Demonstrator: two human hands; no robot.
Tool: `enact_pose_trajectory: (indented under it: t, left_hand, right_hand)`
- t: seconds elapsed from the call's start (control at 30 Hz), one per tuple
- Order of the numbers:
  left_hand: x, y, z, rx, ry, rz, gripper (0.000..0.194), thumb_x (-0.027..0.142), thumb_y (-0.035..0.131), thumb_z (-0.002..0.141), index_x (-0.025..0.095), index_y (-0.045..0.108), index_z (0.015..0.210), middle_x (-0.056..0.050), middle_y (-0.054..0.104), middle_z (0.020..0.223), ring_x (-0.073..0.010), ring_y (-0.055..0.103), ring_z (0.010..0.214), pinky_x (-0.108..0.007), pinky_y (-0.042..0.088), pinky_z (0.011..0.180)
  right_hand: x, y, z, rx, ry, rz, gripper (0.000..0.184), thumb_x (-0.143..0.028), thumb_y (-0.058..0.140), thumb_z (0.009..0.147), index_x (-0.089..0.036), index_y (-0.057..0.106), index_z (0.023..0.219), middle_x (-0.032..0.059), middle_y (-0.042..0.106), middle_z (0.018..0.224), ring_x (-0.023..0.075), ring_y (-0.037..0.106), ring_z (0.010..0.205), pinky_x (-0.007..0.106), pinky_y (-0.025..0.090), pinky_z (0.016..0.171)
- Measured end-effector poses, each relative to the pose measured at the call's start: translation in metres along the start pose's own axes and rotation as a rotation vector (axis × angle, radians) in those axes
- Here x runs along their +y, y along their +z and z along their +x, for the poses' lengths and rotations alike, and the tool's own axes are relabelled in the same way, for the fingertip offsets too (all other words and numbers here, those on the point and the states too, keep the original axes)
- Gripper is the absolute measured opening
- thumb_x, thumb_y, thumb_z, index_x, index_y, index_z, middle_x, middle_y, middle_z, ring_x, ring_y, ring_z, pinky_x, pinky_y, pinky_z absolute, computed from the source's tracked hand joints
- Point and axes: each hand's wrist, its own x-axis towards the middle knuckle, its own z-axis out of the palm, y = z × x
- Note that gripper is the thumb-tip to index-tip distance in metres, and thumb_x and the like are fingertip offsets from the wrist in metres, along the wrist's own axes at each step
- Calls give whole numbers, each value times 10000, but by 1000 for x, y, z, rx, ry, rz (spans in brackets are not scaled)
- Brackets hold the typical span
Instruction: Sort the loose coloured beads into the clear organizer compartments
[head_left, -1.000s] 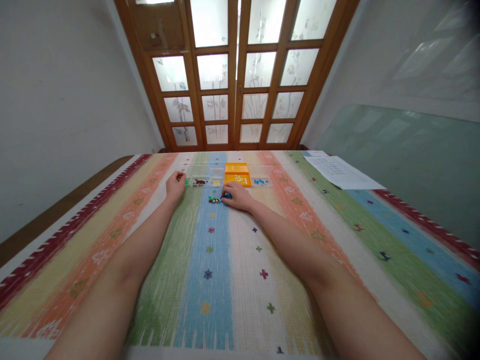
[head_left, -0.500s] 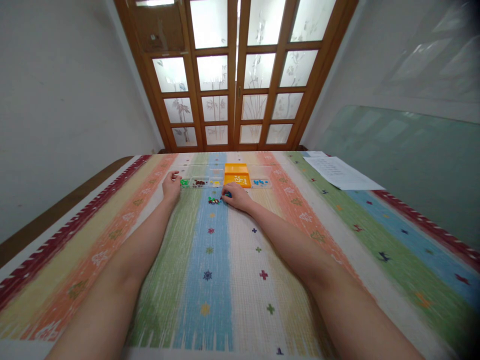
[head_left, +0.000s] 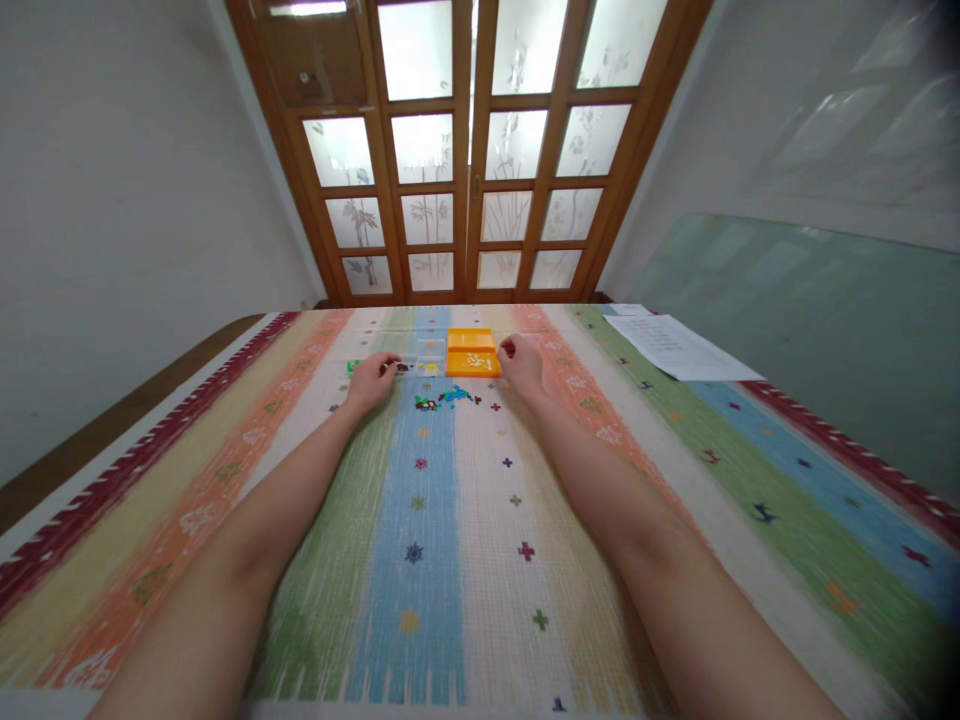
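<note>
Left hand point(head_left: 370, 384) and right hand point(head_left: 523, 364), half-curled, contents unclear, partly block clear trays point(head_left: 430, 347) flanking the orange box point(head_left: 469, 339).

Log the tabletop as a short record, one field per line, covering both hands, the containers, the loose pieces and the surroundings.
left hand: at the dark red pieces; grip unclear
right hand: just right of the orange box; grip unclear
orange box: open, white pieces in its near part
clear compartments: green pieces, dark red pieces, yellow pieces
loose pieces: blue, green and dark ones, on the cloth nearer the wearer than the box
surface: striped tablecloth
right side: printed paper
background: wood-framed glass doors
</note>
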Motion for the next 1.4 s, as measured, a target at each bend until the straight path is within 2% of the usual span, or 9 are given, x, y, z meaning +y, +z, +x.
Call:
enact_pose_trajectory:
  t: [0.13,0.23,0.33,0.43,0.9,1.2,1.4]
  left_hand:
    - [21,8,-6,-204,177,11,303,290,537,957,198,745,1157,-84,744,1101,-224,659,939,-362,523,883]
    - [40,9,-11,-338,305,15,306,298,557,969,241,741,1207,-77,729,1191,-240,655,1079,-398,510,999]
    - [54,8,-15,-437,445,-1,282,306,561,983,263,770,1167,-80,727,1208,-251,636,1162,-431,470,1082]
    - [60,6,-17,-498,506,6,281,305,559,985,268,791,1139,-82,735,1205,-259,629,1170,-450,454,1103]
    - [76,-2,-19,-584,590,72,305,281,590,944,286,819,1145,-61,768,1201,-276,621,1154,-491,439,1121]
    - [67,-1,-18,-556,609,24,368,194,559,911,307,827,1137,-8,791,1177,-267,604,1147,-467,451,1099]
    - [64,1,-18,-571,580,79,475,110,533,813,292,824,1141,6,783,1204,-277,588,1153,-477,440,1103]
  right_hand:
    - [17,-2,0,25,70,-81,119,-217,557,893,-198,674,880,97,702,909,236,590,831,330,422,730]
    - [21,-1,-1,21,70,-96,136,-231,545,912,-200,671,871,97,691,907,240,581,836,334,418,726]
    - [19,1,-1,16,50,-100,146,-225,533,919,-201,668,870,97,697,924,241,587,858,336,419,739]
    - [16,4,-2,2,18,-103,156,-221,527,920,-202,672,865,101,707,941,241,590,870,340,427,762]
    - [1,10,-12,-71,-106,-114,199,-220,504,931,-201,701,915,112,705,962,256,591,894,359,437,818]
    - [5,15,-12,-79,-156,-117,196,-219,503,929,-205,698,918,106,715,960,259,605,914,362,443,824]
    - [5,16,-12,-103,-173,-106,199,-211,499,934,-199,697,929,104,713,972,257,610,935,360,439,850]
